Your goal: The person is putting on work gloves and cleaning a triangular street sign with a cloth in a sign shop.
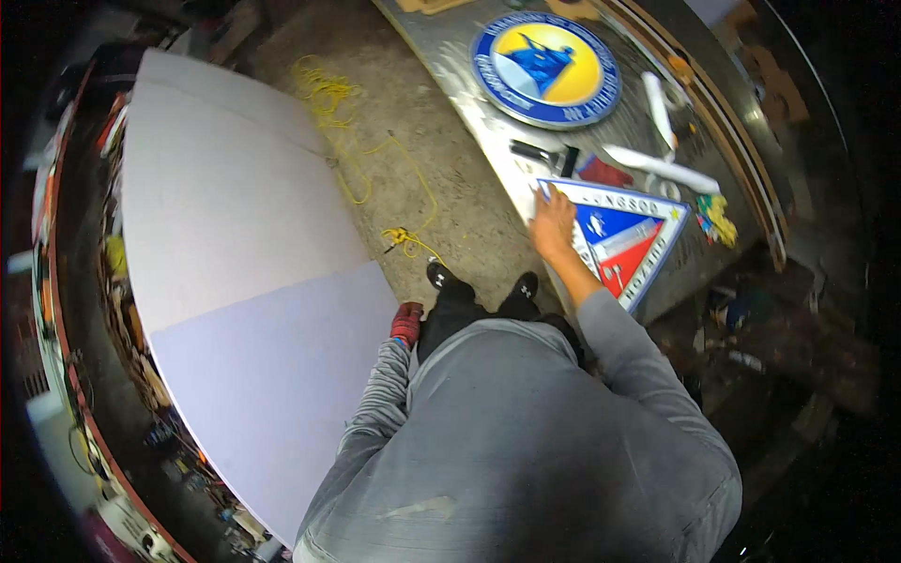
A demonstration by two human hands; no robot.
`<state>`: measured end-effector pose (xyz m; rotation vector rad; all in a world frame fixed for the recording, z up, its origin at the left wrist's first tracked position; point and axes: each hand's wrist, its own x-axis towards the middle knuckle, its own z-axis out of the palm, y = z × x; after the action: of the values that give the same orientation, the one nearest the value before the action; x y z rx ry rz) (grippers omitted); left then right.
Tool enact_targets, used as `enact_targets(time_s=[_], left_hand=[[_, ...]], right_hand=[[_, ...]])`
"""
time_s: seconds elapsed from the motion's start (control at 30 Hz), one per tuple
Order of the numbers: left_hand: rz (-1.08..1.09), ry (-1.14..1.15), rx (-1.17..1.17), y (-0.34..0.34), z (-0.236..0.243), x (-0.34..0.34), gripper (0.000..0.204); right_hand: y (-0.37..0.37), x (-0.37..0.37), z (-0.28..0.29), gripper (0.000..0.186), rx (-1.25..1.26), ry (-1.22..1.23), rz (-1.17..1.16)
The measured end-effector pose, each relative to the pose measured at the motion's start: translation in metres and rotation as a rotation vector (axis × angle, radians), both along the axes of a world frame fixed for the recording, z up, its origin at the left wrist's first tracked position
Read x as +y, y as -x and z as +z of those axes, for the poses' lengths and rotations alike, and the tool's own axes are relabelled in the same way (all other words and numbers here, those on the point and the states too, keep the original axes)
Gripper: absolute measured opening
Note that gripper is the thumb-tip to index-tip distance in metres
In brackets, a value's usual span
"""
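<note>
My bare right hand (554, 223) is at the left corner of a triangular sign (615, 241), its fingers bent and closed on that corner. The sign has a white border around blue and red fields and lies on a metal-topped table (507, 159). My left hand (406, 324), in a red glove, hangs low beside the inner edge of a large pale board (272, 366); its fingers are too small and dark to make out. Just beyond the sign lie a black T-shaped hand tool (546, 156) and a red glove (603, 172).
A round blue and yellow sign (547, 70) is farther along the table. White rolls (662, 169) and a crumpled yellow cloth (718, 222) lie to the right. Tangled yellow cord (328, 91) trails over the concrete floor (404, 103) toward my shoes (441, 274). Clutter lines the far left.
</note>
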<state>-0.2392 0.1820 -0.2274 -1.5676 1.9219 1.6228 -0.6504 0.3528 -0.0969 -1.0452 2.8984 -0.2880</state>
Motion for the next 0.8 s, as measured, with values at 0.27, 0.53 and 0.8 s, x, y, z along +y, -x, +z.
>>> enact_targets(time_s=[0.27, 0.53, 0.8], left_hand=[[-0.148, 0.015, 0.200, -0.079, -0.056, -0.086, 0.033], [0.635, -0.393, 0.031, -0.102, -0.022, -0.187, 0.034], [0.556, -0.321, 0.032, -0.061, 0.038, -0.176, 0.034]], right_hand=[[-0.015, -0.034, 0.018, 0.067, -0.100, -0.137, -0.218], [-0.024, -0.021, -0.008, 0.066, 0.001, -0.188, -0.225], [-0.017, -0.009, 0.021, 0.072, -0.076, -0.130, -0.113]])
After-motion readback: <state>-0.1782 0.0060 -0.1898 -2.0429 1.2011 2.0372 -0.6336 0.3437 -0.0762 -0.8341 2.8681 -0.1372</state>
